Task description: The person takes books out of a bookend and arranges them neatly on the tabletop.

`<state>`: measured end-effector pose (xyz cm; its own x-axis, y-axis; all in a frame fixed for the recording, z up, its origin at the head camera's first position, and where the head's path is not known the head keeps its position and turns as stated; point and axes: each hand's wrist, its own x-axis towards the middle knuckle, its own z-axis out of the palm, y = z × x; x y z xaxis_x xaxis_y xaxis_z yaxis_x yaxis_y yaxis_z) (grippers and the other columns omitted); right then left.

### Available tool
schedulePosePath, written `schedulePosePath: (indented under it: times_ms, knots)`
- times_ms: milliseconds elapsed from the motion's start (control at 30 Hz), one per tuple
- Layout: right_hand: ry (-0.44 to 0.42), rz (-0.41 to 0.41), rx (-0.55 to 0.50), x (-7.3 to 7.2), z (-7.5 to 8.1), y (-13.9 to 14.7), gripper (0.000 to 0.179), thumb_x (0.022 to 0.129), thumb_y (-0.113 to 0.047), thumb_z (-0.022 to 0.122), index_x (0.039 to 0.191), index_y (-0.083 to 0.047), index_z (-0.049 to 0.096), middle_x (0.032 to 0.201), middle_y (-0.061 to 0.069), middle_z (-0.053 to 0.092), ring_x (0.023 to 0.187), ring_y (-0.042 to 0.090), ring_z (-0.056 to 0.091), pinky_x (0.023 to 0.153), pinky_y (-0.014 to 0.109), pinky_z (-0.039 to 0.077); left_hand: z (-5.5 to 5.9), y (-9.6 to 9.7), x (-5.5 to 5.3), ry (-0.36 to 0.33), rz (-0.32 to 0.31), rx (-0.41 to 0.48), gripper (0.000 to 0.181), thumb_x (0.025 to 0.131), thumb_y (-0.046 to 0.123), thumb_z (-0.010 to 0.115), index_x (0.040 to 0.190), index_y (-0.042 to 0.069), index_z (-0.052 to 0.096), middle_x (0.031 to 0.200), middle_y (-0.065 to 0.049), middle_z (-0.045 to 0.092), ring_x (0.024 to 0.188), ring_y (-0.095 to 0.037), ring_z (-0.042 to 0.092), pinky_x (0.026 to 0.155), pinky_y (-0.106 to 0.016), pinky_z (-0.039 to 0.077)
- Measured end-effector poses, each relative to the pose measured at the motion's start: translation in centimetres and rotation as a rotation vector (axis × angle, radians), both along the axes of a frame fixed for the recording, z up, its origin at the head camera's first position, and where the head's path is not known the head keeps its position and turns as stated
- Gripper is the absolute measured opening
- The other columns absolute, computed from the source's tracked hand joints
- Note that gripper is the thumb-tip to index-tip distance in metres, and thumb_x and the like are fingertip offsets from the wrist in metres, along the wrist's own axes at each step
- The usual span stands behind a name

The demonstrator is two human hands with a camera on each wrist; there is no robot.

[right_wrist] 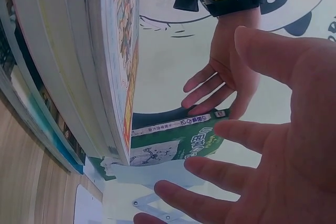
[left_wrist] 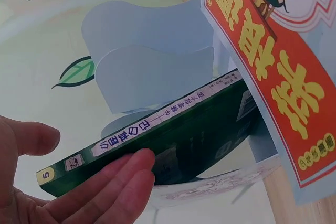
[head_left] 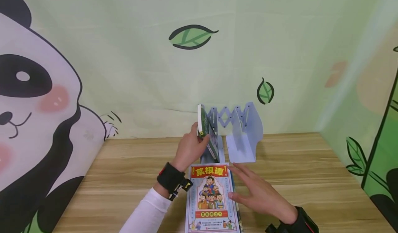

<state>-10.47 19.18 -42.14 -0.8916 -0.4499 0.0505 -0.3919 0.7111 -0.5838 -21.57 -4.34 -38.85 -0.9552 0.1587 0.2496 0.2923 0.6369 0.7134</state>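
Note:
My left hand [head_left: 189, 149] holds a thin green book [head_left: 203, 123] by its upper end, thumb on one side and fingers on the other. The book leans in the left part of a pale blue-grey expanding book rack [head_left: 255, 131]. In the left wrist view its spine [left_wrist: 152, 116] carries purple lettering and a yellow number 5. In front of the rack lies a stack of books, topped by a comic-style book [head_left: 211, 191] with a red title band. My right hand [head_left: 262, 194] is spread beside the stack's right edge, holding nothing; whether its fingertips touch the stack, I cannot tell.
The rack's folding lattice [head_left: 225, 117] links its panels near the back of the wooden table [head_left: 140, 177]. Behind it hangs a green backdrop [head_left: 140, 70] with a panda and leaves. In the right wrist view, several thick books [right_wrist: 63, 51] are piled up.

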Motion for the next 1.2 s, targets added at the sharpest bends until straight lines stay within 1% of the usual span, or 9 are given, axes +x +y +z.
schedulePosePath:
  times_ms: [133, 333, 400, 500, 600, 700, 867, 1000, 1200]
  knots:
    - [-0.001, 0.001, 0.004, 0.0, 0.0, 0.0, 0.078, 0.089, -0.059, 0.062, 0.153, -0.025, 0.035, 0.159, 0.011, 0.033, 0.137, 0.044, 0.042, 0.096, 0.065, 0.045, 0.0, 0.3, -0.1, 0.001, -0.013, 0.004, 0.067, 0.097, 0.027, 0.059, 0.151, 0.002, 0.028, 0.069, -0.007, 0.062, 0.047, -0.012, 0.051, 0.039, -0.024, 0.035]
    - [0.004, 0.001, 0.003, 0.0, -0.1, 0.1, 0.078, 0.089, -0.06, 0.061, 0.154, -0.026, 0.034, 0.159, 0.011, 0.033, 0.138, 0.044, 0.04, 0.097, 0.066, 0.043, -0.2, 0.7, -0.2, -0.039, -0.051, 0.042, 0.077, 0.098, 0.029, 0.057, 0.157, 0.006, 0.013, 0.068, -0.007, 0.063, 0.046, -0.012, 0.055, 0.039, -0.024, 0.038]
    - [0.012, 0.001, 0.0, 0.0, -0.2, 0.1, 0.078, 0.089, -0.059, 0.061, 0.154, -0.026, 0.034, 0.159, 0.011, 0.033, 0.139, 0.043, 0.04, 0.098, 0.065, 0.043, -0.3, 0.8, -0.2, -0.042, -0.052, 0.04, 0.078, 0.098, 0.03, 0.057, 0.157, 0.006, 0.011, 0.065, -0.005, 0.06, 0.045, -0.011, 0.052, 0.039, -0.023, 0.037]
    - [0.042, 0.006, 0.003, 0.0, -0.3, 0.1, 0.078, 0.089, -0.059, 0.061, 0.154, -0.027, 0.033, 0.159, 0.01, 0.034, 0.139, 0.041, 0.04, 0.099, 0.064, 0.043, -0.3, 0.9, -0.2, -0.042, -0.055, 0.032, 0.08, 0.098, 0.03, 0.057, 0.157, 0.004, 0.01, 0.059, -0.002, 0.052, 0.043, -0.01, 0.045, 0.039, -0.023, 0.033]
    - [0.08, 0.012, 0.004, 0.0, -0.3, 0.2, 0.078, 0.089, -0.058, 0.062, 0.155, -0.028, 0.032, 0.159, 0.01, 0.034, 0.139, 0.043, 0.04, 0.1, 0.065, 0.042, -0.4, 1.1, -0.4, -0.06, -0.067, 0.027, 0.082, 0.098, 0.031, 0.058, 0.158, 0.005, 0.009, 0.055, 0.0, 0.046, 0.041, -0.01, 0.04, 0.039, -0.023, 0.03]
    - [0.11, 0.019, 0.006, 0.0, -0.3, 0.2, 0.078, 0.089, -0.057, 0.062, 0.155, -0.028, 0.031, 0.16, 0.01, 0.032, 0.14, 0.044, 0.038, 0.103, 0.068, 0.037, -0.4, 1.3, -0.5, -0.079, -0.081, 0.031, 0.084, 0.098, 0.032, 0.058, 0.159, 0.007, 0.005, 0.057, 0.0, 0.048, 0.041, -0.011, 0.042, 0.039, -0.023, 0.032]
    - [0.12, 0.02, 0.012, -0.1, -0.3, 0.1, 0.079, 0.089, -0.058, 0.062, 0.155, -0.028, 0.031, 0.162, 0.01, 0.028, 0.144, 0.041, 0.033, 0.109, 0.069, 0.027, -0.5, 1.6, -0.7, -0.09, -0.083, 0.042, 0.085, 0.099, 0.032, 0.057, 0.159, 0.011, 0.0, 0.06, -0.003, 0.051, 0.042, -0.012, 0.047, 0.038, -0.023, 0.035]
    - [0.125, 0.017, 0.019, -0.1, -0.3, 0.1, 0.079, 0.089, -0.058, 0.063, 0.155, -0.028, 0.031, 0.162, 0.01, 0.028, 0.144, 0.041, 0.033, 0.109, 0.069, 0.027, -0.5, 1.8, -0.8, -0.09, -0.076, 0.048, 0.083, 0.1, 0.032, 0.055, 0.158, 0.01, 0.0, 0.06, -0.004, 0.053, 0.043, -0.013, 0.049, 0.038, -0.023, 0.036]
    - [0.122, 0.016, 0.02, -0.1, -0.4, 0.1, 0.078, 0.089, -0.057, 0.063, 0.155, -0.027, 0.032, 0.161, 0.011, 0.03, 0.144, 0.042, 0.033, 0.109, 0.069, 0.027, -0.7, 2.0, -1.1, -0.1, -0.049, 0.034, 0.084, 0.1, 0.033, 0.053, 0.158, 0.008, -0.001, 0.063, -0.006, 0.057, 0.045, -0.013, 0.054, 0.038, -0.024, 0.04]
